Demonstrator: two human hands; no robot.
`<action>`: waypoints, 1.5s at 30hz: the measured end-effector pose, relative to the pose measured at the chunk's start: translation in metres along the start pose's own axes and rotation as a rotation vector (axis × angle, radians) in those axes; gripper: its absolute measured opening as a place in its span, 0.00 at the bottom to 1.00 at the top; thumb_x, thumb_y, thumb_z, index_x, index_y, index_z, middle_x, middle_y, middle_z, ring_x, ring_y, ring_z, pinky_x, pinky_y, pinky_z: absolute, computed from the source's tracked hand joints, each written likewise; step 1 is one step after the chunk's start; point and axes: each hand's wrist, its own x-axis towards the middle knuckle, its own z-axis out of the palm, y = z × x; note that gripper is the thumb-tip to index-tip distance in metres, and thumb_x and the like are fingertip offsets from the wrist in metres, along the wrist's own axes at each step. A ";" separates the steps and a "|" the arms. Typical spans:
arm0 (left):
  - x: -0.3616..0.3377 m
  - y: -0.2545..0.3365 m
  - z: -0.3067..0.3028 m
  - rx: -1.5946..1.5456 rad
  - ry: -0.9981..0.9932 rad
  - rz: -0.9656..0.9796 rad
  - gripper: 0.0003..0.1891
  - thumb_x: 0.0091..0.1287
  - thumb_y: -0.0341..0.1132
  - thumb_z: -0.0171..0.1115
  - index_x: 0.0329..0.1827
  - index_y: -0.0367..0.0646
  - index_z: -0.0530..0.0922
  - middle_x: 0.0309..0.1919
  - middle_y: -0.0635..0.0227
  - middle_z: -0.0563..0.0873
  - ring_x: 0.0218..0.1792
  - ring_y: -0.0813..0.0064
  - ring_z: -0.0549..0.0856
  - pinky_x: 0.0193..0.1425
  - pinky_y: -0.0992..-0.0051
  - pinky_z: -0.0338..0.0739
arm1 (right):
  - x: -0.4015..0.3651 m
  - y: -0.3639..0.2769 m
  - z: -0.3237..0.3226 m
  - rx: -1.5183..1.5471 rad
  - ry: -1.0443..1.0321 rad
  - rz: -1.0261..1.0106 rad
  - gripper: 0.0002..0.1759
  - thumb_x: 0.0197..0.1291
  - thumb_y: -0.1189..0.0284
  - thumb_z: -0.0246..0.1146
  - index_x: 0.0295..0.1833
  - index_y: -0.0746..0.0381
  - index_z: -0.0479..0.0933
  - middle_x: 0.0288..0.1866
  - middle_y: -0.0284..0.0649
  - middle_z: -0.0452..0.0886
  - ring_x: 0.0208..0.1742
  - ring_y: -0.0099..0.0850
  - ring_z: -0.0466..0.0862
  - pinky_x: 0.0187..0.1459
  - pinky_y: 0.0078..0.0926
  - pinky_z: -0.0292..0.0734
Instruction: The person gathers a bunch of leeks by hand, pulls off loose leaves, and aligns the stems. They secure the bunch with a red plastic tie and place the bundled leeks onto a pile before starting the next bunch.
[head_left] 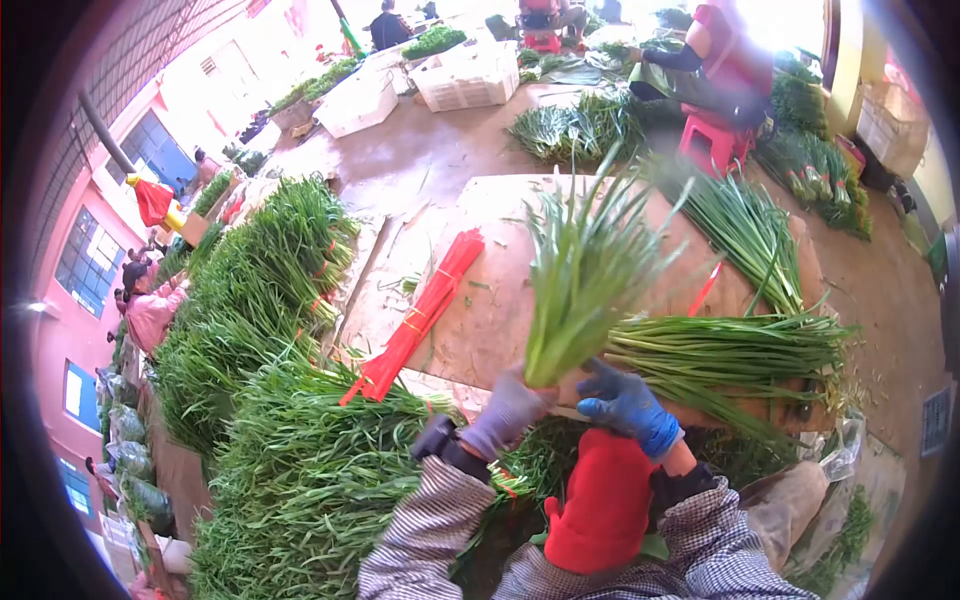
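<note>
My left hand (508, 412), in a pale purple glove, is closed around the base of a bunch of garlic chives (572, 310). The bunch stands upright over the front of a wooden board, its leaf tips slightly blurred. Just right of the bunch's base is my right hand (630, 408), in a blue glove, with thumb and fingers apart and nothing seen between them. Loose garlic chives (730, 355) lie across the board's right side, beyond that hand. A bundle of red tie strips (425, 320) rests on the left, and a single red strip (706, 290) lies farther right.
A big heap of tied green bunches (300, 470) fills the left side. More long stalks (745, 235) lie at the board's back right. Behind the board (500, 215) are white crates (465, 75), a red stool (715, 142) and a seated person (715, 60). Red cloth (600, 500) covers my lap.
</note>
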 end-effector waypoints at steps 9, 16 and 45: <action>-0.032 -0.010 0.096 0.628 0.060 0.225 0.53 0.57 0.48 0.71 0.75 0.25 0.48 0.64 0.38 0.72 0.57 0.49 0.81 0.57 0.61 0.78 | -0.017 0.021 0.001 0.218 0.342 -0.175 0.19 0.56 0.76 0.72 0.53 0.63 0.79 0.47 0.36 0.84 0.43 0.24 0.83 0.45 0.25 0.81; -0.020 -0.004 0.050 -0.274 -0.226 0.164 0.39 0.68 0.50 0.63 0.71 0.29 0.61 0.58 0.59 0.78 0.57 0.74 0.77 0.63 0.73 0.72 | -0.039 0.002 -0.002 0.506 0.357 -0.061 0.16 0.57 0.78 0.69 0.51 0.62 0.79 0.42 0.32 0.84 0.40 0.23 0.84 0.43 0.24 0.81; 0.013 0.039 -0.003 -0.644 -0.448 0.152 0.27 0.71 0.51 0.58 0.66 0.43 0.71 0.55 0.67 0.82 0.54 0.70 0.82 0.59 0.68 0.78 | -0.033 -0.069 0.011 0.024 0.122 -0.232 0.28 0.48 0.73 0.75 0.57 0.64 0.77 0.48 0.38 0.85 0.47 0.26 0.83 0.52 0.29 0.79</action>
